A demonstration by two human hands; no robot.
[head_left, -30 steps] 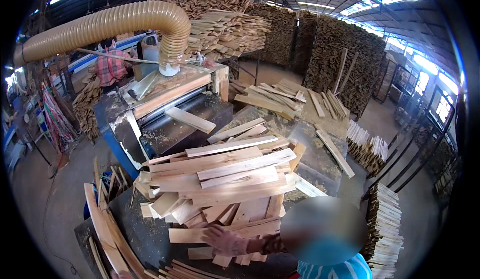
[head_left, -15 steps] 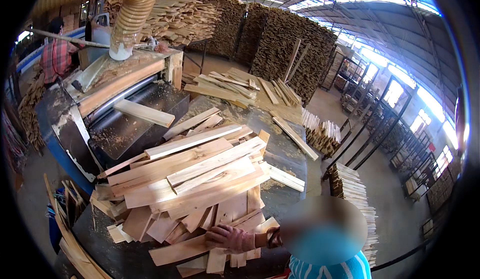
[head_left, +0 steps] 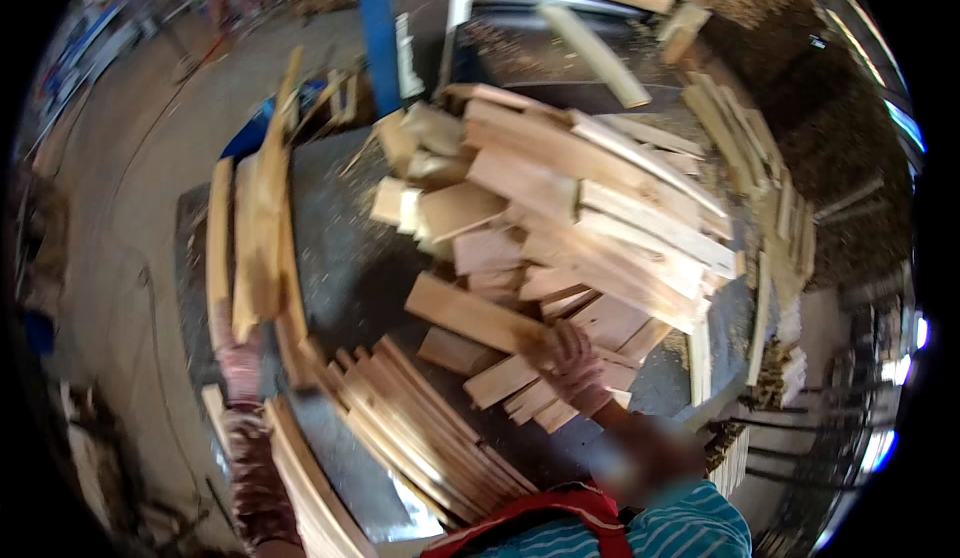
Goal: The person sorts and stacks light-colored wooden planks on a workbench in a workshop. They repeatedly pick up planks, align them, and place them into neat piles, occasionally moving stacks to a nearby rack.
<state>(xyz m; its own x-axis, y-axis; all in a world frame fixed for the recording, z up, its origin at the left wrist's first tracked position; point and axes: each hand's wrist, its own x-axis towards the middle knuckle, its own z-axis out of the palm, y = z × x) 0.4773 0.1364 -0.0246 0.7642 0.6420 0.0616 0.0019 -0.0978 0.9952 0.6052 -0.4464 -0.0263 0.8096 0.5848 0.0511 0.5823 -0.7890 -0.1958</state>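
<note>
My right hand, in a pinkish glove, lies over the right end of a flat wooden board at the near side of a jumbled pile, its fingers curled over the board. Beneath and beside it are shorter boards. My left hand, also gloved, reaches in from the lower left with a patterned sleeve along the forearm. It is at the near ends of long, narrow boards lying along the table's left side. Motion smears its fingers, so its grip is unclear.
A dark table carries the board pile. Stacked narrow strips lie close in front of me. A machine with a roller stands at the far side, one board sticking out. More boards lie at the far right.
The view has swung down and left, bringing the table's left side, the near strips and my left hand into sight. My right hand stays on the same board.
</note>
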